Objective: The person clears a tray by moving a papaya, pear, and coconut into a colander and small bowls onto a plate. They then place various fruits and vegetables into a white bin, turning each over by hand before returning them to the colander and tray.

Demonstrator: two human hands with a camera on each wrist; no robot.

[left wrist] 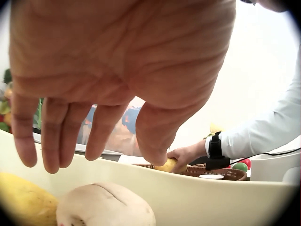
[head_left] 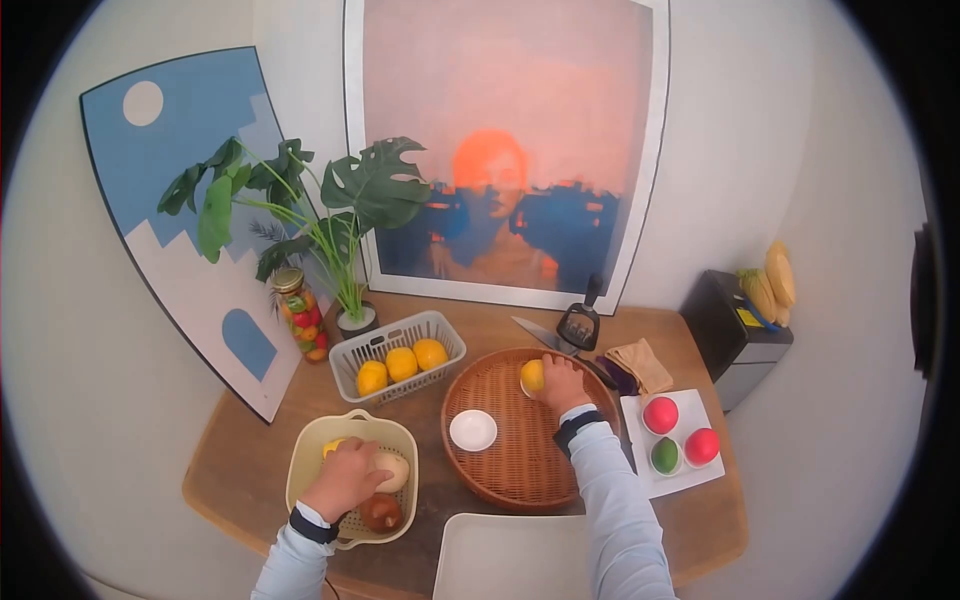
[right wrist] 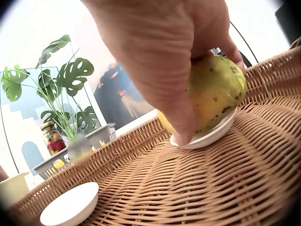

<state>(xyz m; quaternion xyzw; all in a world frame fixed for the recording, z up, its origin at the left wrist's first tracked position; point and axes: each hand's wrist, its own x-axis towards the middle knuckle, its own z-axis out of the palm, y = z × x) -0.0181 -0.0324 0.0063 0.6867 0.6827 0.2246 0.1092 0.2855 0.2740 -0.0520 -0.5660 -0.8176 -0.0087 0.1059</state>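
Note:
In the wicker tray (head_left: 520, 470), my right hand (head_left: 562, 385) grips a yellow-green mango (right wrist: 216, 94) with brown spots. The mango sits on a small white dish (right wrist: 211, 139), with the thumb at the dish's rim. A second white dish (head_left: 473, 431) lies bare to its left. My left hand (head_left: 345, 478) hovers over the cream basket (left wrist: 225, 188), its fingers extended and apart, holding nothing. Below it lie a pale round root vegetable (left wrist: 106, 207), a brown onion (head_left: 381, 513) and a yellow fruit (left wrist: 26, 202), partly hidden by the hand in the head view.
Behind stands a grey basket (head_left: 345, 355) with yellow fruits, beside a jar (head_left: 303, 320) and a potted plant (head_left: 357, 320). A knife (head_left: 540, 333) and a black-handled tool (head_left: 580, 325) lie behind the tray. White plate (head_left: 665, 487) at right; pale tray (head_left: 510, 560) in front.

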